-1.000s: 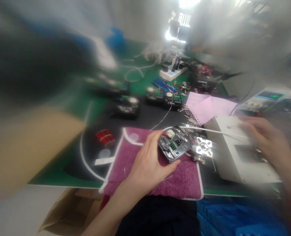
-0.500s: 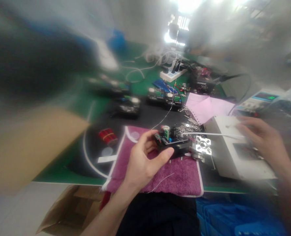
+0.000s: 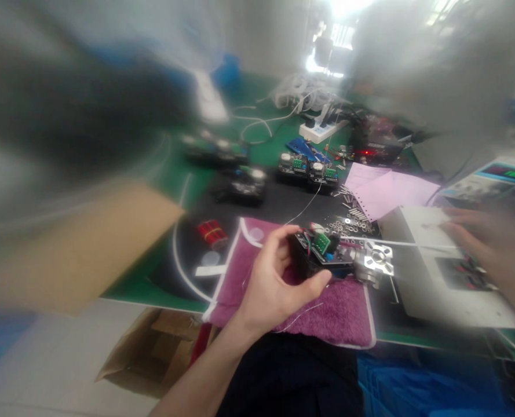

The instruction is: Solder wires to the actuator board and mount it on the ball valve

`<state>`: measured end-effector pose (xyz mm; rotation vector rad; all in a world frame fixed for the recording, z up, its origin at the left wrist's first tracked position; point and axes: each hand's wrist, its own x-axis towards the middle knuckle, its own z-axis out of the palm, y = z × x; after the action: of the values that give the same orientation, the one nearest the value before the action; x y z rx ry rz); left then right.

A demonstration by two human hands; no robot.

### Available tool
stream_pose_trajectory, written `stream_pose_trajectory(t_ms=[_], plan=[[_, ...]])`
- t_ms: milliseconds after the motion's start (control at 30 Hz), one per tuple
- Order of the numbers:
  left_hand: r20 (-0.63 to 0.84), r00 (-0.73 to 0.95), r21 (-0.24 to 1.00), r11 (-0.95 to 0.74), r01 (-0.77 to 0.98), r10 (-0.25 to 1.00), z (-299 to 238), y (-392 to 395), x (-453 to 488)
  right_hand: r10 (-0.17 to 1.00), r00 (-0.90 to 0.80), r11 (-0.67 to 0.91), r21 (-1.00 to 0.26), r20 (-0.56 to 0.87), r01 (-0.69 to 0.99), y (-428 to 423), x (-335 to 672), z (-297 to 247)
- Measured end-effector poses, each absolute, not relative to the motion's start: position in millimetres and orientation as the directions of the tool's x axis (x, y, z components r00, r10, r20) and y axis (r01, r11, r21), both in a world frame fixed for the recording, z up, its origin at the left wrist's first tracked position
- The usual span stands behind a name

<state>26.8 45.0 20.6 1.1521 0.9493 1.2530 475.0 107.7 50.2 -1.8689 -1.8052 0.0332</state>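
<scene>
The left hand (image 3: 274, 289) grips the black circuit unit (image 3: 333, 265) by its side, thumb along the near edge, close to the purple cloth's (image 3: 344, 321) far edge; holding it by the casing, off the board's components, would keep it steady; the right hand (image 3: 485, 246) blurs over the white box (image 3: 417, 278) toward the table's (image 3: 139, 284) right, its grip impossible to tell; the metal bracket (image 3: 379, 260), white cable (image 3: 396, 241) and loose rings (image 3: 348, 221) crowd the cloth's far-right corner.

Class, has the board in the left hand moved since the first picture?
Yes: judged against the towel, the board has tipped away from the camera, its near side now showing.
</scene>
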Motion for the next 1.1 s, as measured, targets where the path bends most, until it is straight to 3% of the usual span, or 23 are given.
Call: stream_pose_trajectory(t_ms=[167, 433, 600, 767, 967, 1100], plan=[[0.248, 0.139, 0.965, -0.257, 0.052, 0.959, 15.7, 40.1, 32.5, 0.925, 0.081, 0.052, -0.335, 0.371, 0.941, 106.3, 476.3, 50.2], [0.252, 0.043, 0.965, -0.255, 0.068, 0.967, 15.7, 51.8, 40.9, 0.919, 0.048, 0.081, -0.307, 0.392, 0.948, 108.1, 473.9, 50.4], [0.405, -0.059, 0.901, -0.387, 0.197, 0.913, 8.0, 61.9, 54.2, 0.916, 0.038, 0.088, -0.293, 0.4, 0.952, 106.2, 470.0, 50.6], [0.351, -0.044, 0.907, -0.328, 0.265, 0.935, 4.8, 58.7, 45.0, 0.923, 0.042, 0.074, -0.281, 0.383, 0.957, 105.7, 467.8, 54.5], [0.301, -0.016, 0.835, -0.255, 0.488, 0.954, 18.4, 48.7, 26.0, 0.928, 0.064, 0.049, -0.29, 0.368, 0.956, 104.7, 462.4, 59.6], [0.293, -0.091, 0.885, -0.235, 0.401, 0.952, 22.9, 50.6, 34.0, 0.928, 0.078, 0.035, -0.293, 0.365, 0.955, 104.5, 463.4, 57.9]])
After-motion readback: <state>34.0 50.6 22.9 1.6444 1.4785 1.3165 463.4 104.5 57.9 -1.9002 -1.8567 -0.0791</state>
